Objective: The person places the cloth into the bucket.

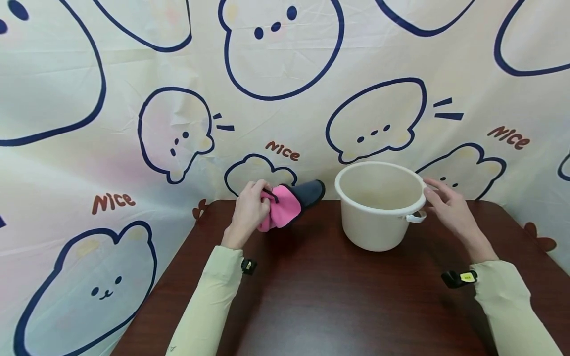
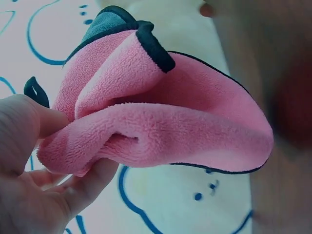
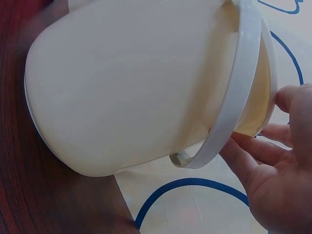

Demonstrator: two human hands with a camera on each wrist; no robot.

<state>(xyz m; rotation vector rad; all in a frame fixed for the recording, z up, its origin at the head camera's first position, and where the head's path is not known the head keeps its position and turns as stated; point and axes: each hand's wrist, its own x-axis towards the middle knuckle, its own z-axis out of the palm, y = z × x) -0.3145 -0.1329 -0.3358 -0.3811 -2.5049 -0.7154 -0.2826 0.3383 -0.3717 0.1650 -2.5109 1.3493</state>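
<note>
My left hand (image 1: 248, 210) pinches a towel (image 1: 285, 207) by one end, thumb against fingers. The fluffy cloth is pink on one face and dark grey-blue on the other, with black edging and a small black hanging loop. In the left wrist view the towel (image 2: 156, 131) hangs in folds, its pink face showing. To its right, a cream plastic bucket (image 1: 374, 227) stands upright on the table. My right hand (image 1: 450, 205) holds the bucket's rim at the right side, thumb and fingers at the edge. The handle (image 3: 239, 83) lies folded down beside the rim in the right wrist view.
The dark brown wooden table (image 1: 347, 306) runs back to a pale curtain (image 1: 285, 123) printed with blue bear outlines and the word Nice. Bucket and towel are both near the table's back edge.
</note>
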